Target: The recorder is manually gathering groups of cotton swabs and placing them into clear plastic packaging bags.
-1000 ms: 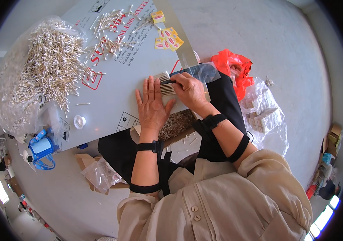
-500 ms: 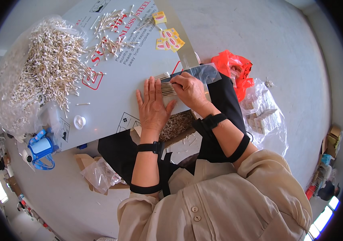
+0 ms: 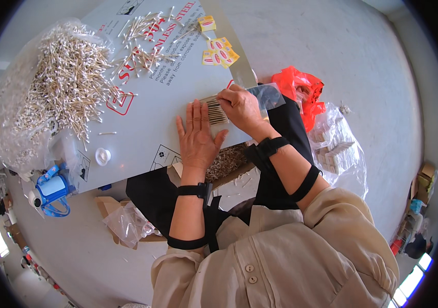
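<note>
Neatly aligned, striped cotton swabs [image 3: 217,111] lie between both hands.

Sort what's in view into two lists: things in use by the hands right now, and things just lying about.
In use:
left hand, flat on the grey board
right hand
row of cotton swabs
clear sleeve

Lying about:
heap of swabs
yellow labels
orange bag
blue tape dispenser
white cap
</note>
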Available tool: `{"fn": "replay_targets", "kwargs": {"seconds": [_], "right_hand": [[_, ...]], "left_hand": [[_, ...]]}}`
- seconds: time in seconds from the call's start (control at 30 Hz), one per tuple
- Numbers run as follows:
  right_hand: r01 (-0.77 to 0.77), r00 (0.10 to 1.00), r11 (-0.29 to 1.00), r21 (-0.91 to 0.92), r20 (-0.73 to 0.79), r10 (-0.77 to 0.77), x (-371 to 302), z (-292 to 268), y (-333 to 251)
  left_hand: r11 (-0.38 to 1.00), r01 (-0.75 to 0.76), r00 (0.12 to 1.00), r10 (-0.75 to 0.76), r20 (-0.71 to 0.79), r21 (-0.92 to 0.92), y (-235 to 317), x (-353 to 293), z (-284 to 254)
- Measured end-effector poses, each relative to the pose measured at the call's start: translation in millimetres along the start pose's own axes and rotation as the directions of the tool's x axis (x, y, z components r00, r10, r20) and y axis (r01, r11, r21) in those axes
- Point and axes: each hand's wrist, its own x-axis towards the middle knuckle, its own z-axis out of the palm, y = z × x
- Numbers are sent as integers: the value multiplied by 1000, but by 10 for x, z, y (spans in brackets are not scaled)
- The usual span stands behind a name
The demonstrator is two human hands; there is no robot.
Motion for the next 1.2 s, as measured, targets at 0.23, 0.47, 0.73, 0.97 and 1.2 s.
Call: {"fn": "replay_targets", "kwargs": {"seconds": [0.23, 0.47, 0.73, 0.97, 1.2], "right_hand": [[63, 997, 998, -33, 42, -61, 164, 69, 55], [203, 975, 976, -81, 106, -194, 739, 246, 107], [288, 903, 958, -21, 338, -264, 328, -187, 65], [522, 828, 803, -287, 399, -395, -266, -279, 20], [581, 804, 731, -358, 390, -449, -276, -229, 107]], "left_hand": [[1000, 15, 1000, -15, 15, 2, -12, -10, 25], [1000, 10, 1000, -10, 13, 5, 8, -3, 33], [1000, 23, 1000, -23, 21, 22, -36, -40, 27], [1000, 12, 1000, -12, 1, -20, -12, 6, 11], [1000, 1, 1000, -1, 28, 8, 28, 19, 13]]}}
